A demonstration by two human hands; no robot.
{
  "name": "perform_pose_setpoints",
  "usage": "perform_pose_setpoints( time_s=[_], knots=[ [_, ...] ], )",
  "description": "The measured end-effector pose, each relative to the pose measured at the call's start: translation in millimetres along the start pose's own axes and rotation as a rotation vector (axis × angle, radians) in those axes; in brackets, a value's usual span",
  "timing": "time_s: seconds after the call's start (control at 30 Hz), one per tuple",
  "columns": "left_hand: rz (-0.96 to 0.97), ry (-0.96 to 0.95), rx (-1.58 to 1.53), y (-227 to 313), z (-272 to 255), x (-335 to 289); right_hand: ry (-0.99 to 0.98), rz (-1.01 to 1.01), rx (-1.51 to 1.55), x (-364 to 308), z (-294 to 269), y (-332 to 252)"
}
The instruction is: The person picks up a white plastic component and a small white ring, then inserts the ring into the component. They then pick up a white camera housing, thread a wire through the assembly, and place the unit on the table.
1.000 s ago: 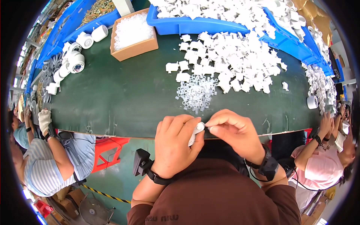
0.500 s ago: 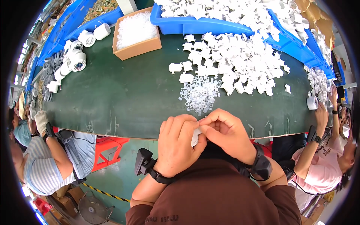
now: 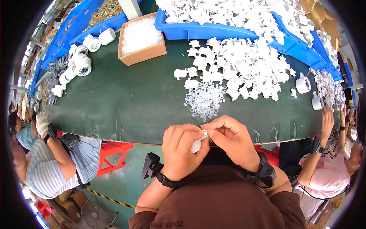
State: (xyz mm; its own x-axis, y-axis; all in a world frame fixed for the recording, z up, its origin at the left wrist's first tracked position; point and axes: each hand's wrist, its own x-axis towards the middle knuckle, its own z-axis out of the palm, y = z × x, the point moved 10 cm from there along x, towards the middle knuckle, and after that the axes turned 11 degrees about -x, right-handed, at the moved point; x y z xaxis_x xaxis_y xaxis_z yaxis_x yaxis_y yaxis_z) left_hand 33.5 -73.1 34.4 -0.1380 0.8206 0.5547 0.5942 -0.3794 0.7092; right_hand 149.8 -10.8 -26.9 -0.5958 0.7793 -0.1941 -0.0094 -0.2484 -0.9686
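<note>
In front of my chest, just off the table's near edge, my left hand (image 3: 183,147) is closed around a white plastic part (image 3: 196,145), most of it hidden by the fingers. A small whitish round piece (image 3: 206,133) shows at the part's upper end. Thumb and forefinger of my right hand (image 3: 234,141) pinch at this piece; whether it is separate from the part cannot be told. Just beyond my hands lies a pile of small translucent rings (image 3: 205,100). Behind it spreads a heap of white plastic parts (image 3: 244,68).
Blue bins (image 3: 207,31) of white parts line the far side. A cardboard box (image 3: 143,57) of translucent pieces stands left of them. White round housings (image 3: 84,68) sit at far left, another housing (image 3: 303,84) at right. Co-workers sit on both sides; one gloved hand (image 3: 42,124) rests at the left edge.
The white part in my hands has turned, so its small round end now shows between my fingertips. A white round housing has appeared on the table at right, beyond the neighbour's hand. The view shifted slightly.
</note>
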Motion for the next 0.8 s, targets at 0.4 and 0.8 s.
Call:
perform_pose_setpoints(
  time_s=[0.4, 0.8],
  knots=[
    [-0.106, 0.204, 0.552, -51, -111, 2, 0.777, -0.535, -1.193, -40, -145, -109],
    [-0.181, -0.097, 0.019, -16, -9, 3, 1.106, -0.233, -1.043, -58, -352, -112]
  ],
)
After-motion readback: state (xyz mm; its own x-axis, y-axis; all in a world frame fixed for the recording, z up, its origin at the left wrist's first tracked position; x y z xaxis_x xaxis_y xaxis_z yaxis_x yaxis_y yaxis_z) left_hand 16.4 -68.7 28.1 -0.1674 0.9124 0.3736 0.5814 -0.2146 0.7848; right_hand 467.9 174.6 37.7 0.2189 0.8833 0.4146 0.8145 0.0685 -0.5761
